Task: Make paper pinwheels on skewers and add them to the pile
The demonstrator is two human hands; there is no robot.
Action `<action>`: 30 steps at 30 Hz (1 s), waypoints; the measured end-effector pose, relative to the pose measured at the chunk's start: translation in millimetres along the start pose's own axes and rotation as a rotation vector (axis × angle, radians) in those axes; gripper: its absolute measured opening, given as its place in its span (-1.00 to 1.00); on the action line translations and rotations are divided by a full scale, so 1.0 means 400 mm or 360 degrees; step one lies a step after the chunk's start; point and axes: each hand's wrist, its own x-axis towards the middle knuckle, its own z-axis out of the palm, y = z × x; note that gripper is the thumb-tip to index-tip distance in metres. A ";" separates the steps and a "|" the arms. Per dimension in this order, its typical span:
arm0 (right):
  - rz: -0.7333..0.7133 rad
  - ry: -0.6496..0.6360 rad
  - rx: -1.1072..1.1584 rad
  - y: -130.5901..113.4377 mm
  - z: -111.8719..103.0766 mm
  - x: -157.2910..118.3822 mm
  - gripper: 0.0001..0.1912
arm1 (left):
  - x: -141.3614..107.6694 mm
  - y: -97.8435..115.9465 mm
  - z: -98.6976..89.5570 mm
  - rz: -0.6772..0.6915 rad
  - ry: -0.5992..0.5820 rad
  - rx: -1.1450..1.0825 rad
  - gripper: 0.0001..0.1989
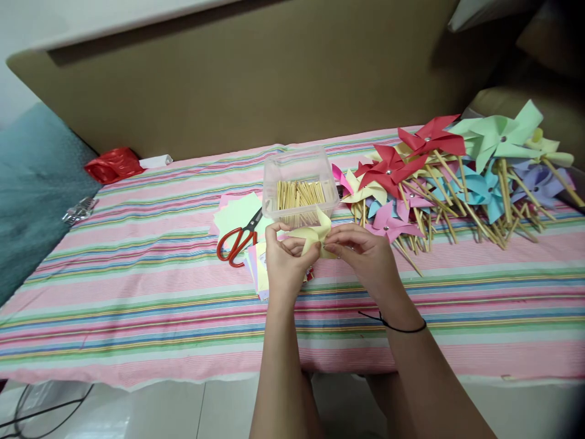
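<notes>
Between my two hands is a pale yellow paper pinwheel [322,223], its blades folded in toward the middle. My left hand [289,259] pinches it from the left, thumb near the centre. From the right, my right hand [365,253] grips it with thumb and fingertips close to the centre. Whether a pin sits at the centre is hidden by my fingers. Just beyond stands a clear plastic box [297,160] with many short wooden sticks [299,194] in it. Red-handled scissors [242,239] lie left of my left hand, partly on light green paper sheets [237,213].
Finished pinwheels [393,174] in several colours are heaped at the right, sticks pointing forward. Small coloured paper pieces [258,274] lie beside my left wrist. A red plastic bag [114,164] and metal clips [80,210] rest at far left on the striped cloth [137,262].
</notes>
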 end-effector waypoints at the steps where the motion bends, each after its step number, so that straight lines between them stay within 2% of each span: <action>1: 0.0001 -0.0001 0.0000 0.000 0.000 0.000 -0.94 | 0.000 0.000 0.000 0.0002 0.0003 -0.0001 -0.44; 30: -0.0021 0.0013 -0.0063 -0.005 0.001 0.001 -0.92 | -0.002 0.002 -0.002 -0.0005 0.0001 0.0046 -0.46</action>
